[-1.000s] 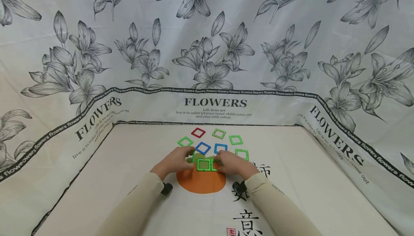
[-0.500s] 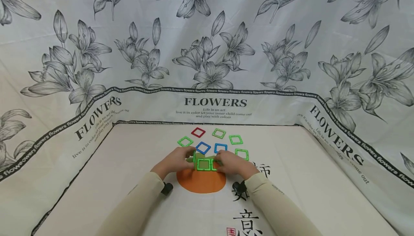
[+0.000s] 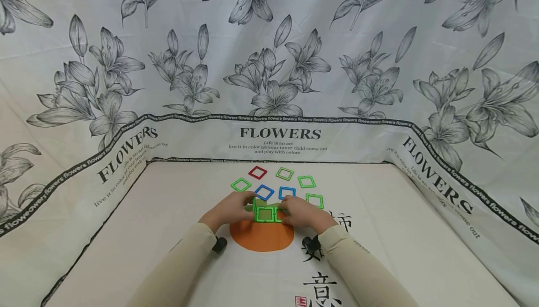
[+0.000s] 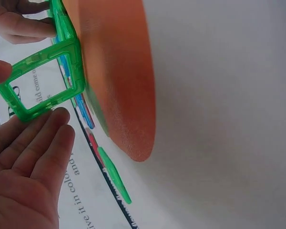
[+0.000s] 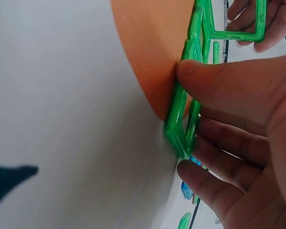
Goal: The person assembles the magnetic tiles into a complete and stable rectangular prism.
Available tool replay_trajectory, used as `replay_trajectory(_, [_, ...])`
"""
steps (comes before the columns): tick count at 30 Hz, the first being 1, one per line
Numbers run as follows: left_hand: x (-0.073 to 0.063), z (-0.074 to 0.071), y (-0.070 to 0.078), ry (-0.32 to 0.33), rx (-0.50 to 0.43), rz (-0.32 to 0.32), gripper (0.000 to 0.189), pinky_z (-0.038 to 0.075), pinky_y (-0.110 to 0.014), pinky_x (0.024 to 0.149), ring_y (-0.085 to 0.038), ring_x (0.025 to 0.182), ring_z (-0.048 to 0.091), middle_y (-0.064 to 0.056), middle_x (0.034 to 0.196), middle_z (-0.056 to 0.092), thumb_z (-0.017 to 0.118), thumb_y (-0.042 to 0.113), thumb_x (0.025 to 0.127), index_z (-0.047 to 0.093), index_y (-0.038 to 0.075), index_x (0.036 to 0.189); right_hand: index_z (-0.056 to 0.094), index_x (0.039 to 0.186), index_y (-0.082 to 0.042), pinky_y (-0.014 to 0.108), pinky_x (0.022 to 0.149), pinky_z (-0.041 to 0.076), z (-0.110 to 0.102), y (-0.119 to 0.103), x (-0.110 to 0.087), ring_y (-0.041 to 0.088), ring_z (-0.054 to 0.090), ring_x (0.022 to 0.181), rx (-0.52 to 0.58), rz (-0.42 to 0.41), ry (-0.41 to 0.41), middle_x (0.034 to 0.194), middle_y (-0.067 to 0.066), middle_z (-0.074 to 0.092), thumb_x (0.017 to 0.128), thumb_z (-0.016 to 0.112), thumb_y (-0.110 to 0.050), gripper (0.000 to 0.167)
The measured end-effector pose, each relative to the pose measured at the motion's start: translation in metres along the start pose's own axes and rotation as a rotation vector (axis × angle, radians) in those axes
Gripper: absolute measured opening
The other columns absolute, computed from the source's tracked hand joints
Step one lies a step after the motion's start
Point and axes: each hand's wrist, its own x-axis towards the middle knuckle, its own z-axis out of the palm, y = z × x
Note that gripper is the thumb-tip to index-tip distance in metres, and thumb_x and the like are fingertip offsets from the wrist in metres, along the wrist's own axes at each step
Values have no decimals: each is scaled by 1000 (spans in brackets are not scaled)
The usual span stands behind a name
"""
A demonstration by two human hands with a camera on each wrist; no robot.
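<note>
My left hand (image 3: 233,208) pinches a green square magnetic tile (image 4: 75,71) by its edges, thumb on one side and fingers on the other. In the head view this tile stands upright at the left edge of a green square tile (image 3: 265,221) that lies flat. My right hand (image 3: 301,211) pinches another green tile (image 5: 176,105), joined at the right of the flat one, and partly covers it. Its thumb rests on the near face, its fingers behind. All are open frames, over an orange persimmon print (image 3: 261,239) on the cloth.
Beyond the hands lie loose square tiles: a red one (image 3: 258,172), a blue one (image 3: 264,192), another blue one (image 3: 287,188) and several green ones, such as the tile (image 3: 307,187) at right. A flower-printed curtain (image 3: 278,138) walls the table's back and sides.
My left hand has shifted slightly right, bringing its upright tile from a small gap up to the flat tile's left edge. My right hand stays in place.
</note>
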Motion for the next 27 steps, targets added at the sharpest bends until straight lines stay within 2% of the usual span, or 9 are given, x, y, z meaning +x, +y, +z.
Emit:
replay_trajectory(4, [0, 1, 0, 3, 18, 4, 65, 47, -44, 102, -25, 116, 62, -7, 124, 65, 68, 23, 74, 53, 7, 136, 68, 118, -12, 35, 91, 51, -1, 0, 0, 17, 58, 100, -2, -14, 3, 113, 4, 61, 89, 68, -24, 31])
replay_trajectory(13, [-1, -2, 3, -9, -17, -25, 64, 47, -43, 103, -25, 118, 60, -6, 128, 64, 68, 27, 79, 52, 8, 138, 67, 119, -9, 35, 90, 51, -6, -4, -2, 16, 57, 96, 12, -2, 11, 112, 6, 62, 89, 68, -24, 34])
replay_trajectory(18, [-1, -1, 3, -19, -25, -26, 61, 48, -43, 102, -26, 117, 61, -8, 128, 64, 68, 29, 83, 53, 7, 138, 68, 117, -10, 36, 90, 51, -6, -5, -3, 18, 57, 98, 15, -17, 6, 113, 6, 62, 90, 68, -22, 30])
replay_trajectory(27, [0, 1, 0, -18, -31, -17, 60, 49, -43, 102, -25, 116, 62, -8, 127, 64, 69, 29, 84, 53, 7, 137, 68, 116, -11, 36, 90, 51, -3, -3, -3, 18, 57, 98, 4, -15, 6, 112, 6, 61, 89, 68, -23, 29])
